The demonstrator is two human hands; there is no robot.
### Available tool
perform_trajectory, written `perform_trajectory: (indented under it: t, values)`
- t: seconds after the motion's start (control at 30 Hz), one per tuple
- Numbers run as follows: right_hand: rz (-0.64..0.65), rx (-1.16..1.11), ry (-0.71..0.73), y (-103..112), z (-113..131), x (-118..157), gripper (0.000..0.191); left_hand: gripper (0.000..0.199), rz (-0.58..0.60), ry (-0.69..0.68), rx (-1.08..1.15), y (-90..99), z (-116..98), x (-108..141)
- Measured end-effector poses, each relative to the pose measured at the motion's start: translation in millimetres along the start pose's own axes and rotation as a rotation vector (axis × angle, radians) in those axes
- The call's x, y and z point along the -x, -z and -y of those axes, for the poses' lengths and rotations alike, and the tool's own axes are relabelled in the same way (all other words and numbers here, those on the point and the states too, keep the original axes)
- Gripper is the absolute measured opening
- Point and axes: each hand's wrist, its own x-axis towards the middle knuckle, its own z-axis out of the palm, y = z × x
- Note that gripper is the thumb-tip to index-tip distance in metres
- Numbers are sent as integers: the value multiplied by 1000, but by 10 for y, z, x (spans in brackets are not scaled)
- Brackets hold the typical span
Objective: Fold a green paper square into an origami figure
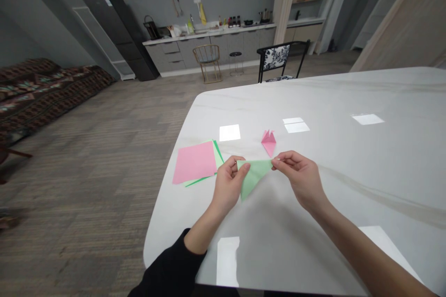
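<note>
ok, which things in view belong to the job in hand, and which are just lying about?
In the job:
folded light green paper, held by left hand and right hand
stack of coloured paper sheets, probably
small folded pink paper, probably
white table, as work surface

Just about:
black-framed chair
gold chair
stool
fridge

The counter is offering a wide passage right of the right fingers. Green paper is spanning the gap to the left fingers, a pink folded piece is obstructing just beyond, and stacked sheets are blocking the left side.
</note>
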Motion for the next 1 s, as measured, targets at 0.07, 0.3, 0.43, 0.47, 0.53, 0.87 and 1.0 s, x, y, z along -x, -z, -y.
perform_trajectory:
  t: [0.07,0.3,0.43,0.47,0.53,0.87,1.0]
  values:
    - [9,25,4,1,12,-2,24,36,5,-18,-12,2,6,-3]
    - [33,63,16,-10,-10,-13,26,28,-66,-95,-9,45,-10,-35]
    - [92,139,8,17,-23,-13,24,25,-115,-99,0,92,-30,-54]
    - [116,166,3,29,-20,-14,24,24,-116,-105,-10,99,-33,-54]
    - [160,208,7,48,-11,-17,23,22,-116,-130,-38,103,-37,-48]
    - [243,420,144,16,86,47,16,15,-46,-205,-149,62,-82,23]
    - [219,420,215,8,99,62,13,14,-36,-246,-176,70,-56,23]
